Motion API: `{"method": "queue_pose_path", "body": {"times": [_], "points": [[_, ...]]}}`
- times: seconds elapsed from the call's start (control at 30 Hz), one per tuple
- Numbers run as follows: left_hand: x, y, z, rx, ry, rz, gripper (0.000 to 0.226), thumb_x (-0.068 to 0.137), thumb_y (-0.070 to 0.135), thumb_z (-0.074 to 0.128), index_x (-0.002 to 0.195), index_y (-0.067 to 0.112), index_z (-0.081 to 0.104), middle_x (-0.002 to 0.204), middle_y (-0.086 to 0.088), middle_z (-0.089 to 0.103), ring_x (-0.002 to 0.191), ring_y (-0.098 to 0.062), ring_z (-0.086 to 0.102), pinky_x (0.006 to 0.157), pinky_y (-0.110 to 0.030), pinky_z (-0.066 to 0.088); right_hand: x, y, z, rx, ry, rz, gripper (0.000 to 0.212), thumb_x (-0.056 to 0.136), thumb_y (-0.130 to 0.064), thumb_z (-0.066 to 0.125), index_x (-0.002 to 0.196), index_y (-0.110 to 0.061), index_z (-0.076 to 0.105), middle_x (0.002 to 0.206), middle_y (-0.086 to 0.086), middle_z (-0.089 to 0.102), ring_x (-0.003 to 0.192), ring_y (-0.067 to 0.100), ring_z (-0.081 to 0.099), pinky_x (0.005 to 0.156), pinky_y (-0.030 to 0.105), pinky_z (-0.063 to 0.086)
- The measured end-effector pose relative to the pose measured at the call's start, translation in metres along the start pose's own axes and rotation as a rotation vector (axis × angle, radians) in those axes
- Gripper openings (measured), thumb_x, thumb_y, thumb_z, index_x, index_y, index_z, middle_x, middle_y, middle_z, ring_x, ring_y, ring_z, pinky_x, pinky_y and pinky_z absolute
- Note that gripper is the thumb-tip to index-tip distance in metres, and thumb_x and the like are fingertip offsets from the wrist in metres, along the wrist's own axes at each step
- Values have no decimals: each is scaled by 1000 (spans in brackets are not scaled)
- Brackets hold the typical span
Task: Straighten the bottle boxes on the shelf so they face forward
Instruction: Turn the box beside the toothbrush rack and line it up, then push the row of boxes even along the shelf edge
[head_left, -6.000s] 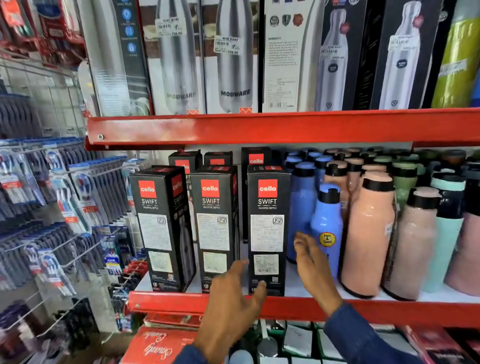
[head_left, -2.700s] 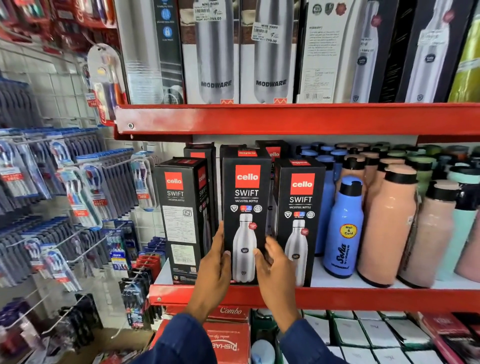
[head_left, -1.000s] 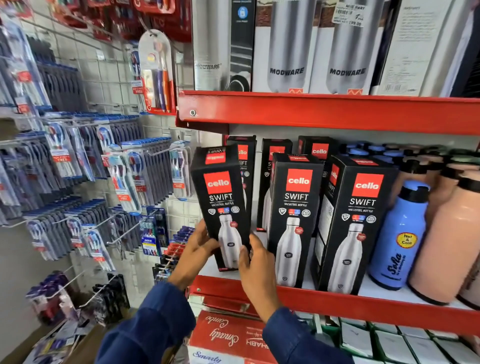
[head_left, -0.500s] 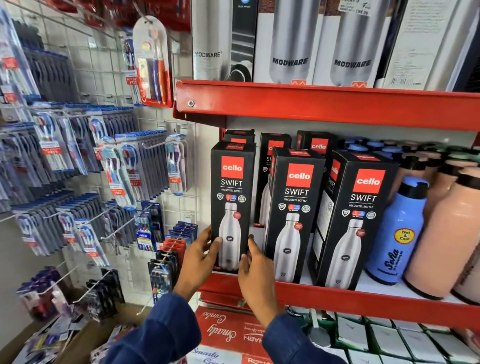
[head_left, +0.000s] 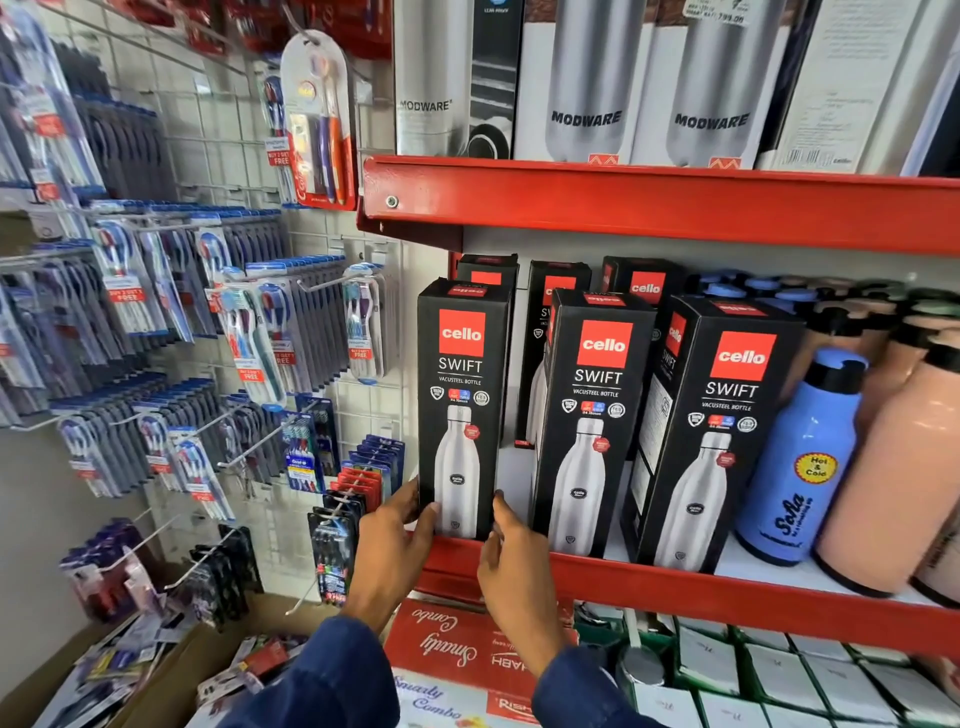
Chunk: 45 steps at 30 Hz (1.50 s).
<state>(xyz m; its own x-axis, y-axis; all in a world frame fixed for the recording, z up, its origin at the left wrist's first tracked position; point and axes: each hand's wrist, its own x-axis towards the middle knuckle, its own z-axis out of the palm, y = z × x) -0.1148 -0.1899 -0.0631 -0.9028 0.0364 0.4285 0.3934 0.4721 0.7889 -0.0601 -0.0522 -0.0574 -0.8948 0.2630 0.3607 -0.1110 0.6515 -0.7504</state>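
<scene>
Three black Cello Swift bottle boxes stand in a front row on the red shelf. The left box stands upright at the shelf's left end, its bottle picture facing me. My left hand grips its lower left edge and my right hand presses its lower right edge. The middle box and the right box also show their picture faces, turned slightly left. More black boxes stand behind them.
Blue and peach bottles crowd the shelf's right side. An upper red shelf carries Modware boxes. Toothbrush packs hang on a wire grid at left. Red and white boxes sit on the level below.
Over six seconds all three front boxes went from label side out to picture side out. In the last second the left box was tilted in both hands, then set upright on the shelf.
</scene>
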Motion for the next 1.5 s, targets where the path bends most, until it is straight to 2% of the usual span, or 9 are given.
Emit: {"method": "queue_pose_path", "body": {"times": [0.2,0.43,0.53,0.6,0.7,1.0,1.23,1.4,1.5], "points": [[-4,3,-3,22,6,-25,41,95,18,64,134,6,58,120,-12,73,101,-4,62,71,10,36,-5,-3,-4,8,-10,-21,56,92,-7,51,145,-18,36,77,3,71,47,5,53,47,10,42],[-12,-3,-3,-14,122,-5,48,93,27,64,140,22,53,136,-2,65,115,-16,67,103,-32,51,-19,1,-18,80,96,-43,49,88,-8,60,135,-19,52,107,1,74,92,9,70,75,1,47],[-25,15,2,-101,378,71,32,89,5,66,119,17,65,114,-3,68,104,-18,66,92,-37,57,-32,15,-34,157,236,-54,37,86,-7,65,114,-31,65,105,-10,73,90,2,69,79,8,53],[-36,33,10,-96,439,146,28,85,-5,68,104,15,68,99,0,67,93,-9,64,85,-23,54,-37,24,-46,187,359,-51,33,85,-7,67,101,-35,66,95,-13,73,84,2,70,74,18,59],[-49,54,32,-166,322,136,31,85,-1,69,101,26,68,95,7,71,91,0,66,81,-9,50,-40,36,-61,219,521,-27,24,86,-8,65,97,-28,70,94,-12,73,87,3,68,77,29,60],[-55,69,85,-102,-74,31,66,93,19,63,152,11,34,153,-2,46,141,-13,43,119,-32,35,-34,52,-69,106,468,71,42,91,-24,59,132,-17,55,126,6,67,115,18,63,99,41,52],[-49,77,87,-68,-95,29,63,95,14,59,152,9,34,154,-4,45,142,-16,42,117,-23,31,-23,55,-77,31,360,118,42,92,-15,59,133,-12,55,105,10,75,78,7,69,72,3,46],[-49,76,84,-70,-57,36,57,95,12,54,149,14,39,149,-3,53,137,-14,50,115,-40,43,-25,53,-80,26,310,85,41,91,-10,58,132,-14,56,93,12,77,55,17,67,56,27,56],[-52,74,81,-67,-45,25,57,96,14,54,151,13,37,149,-4,53,137,-16,50,114,-40,44,-25,53,-79,17,296,76,40,91,-9,58,131,-14,58,97,10,77,57,11,67,53,5,48]]}}
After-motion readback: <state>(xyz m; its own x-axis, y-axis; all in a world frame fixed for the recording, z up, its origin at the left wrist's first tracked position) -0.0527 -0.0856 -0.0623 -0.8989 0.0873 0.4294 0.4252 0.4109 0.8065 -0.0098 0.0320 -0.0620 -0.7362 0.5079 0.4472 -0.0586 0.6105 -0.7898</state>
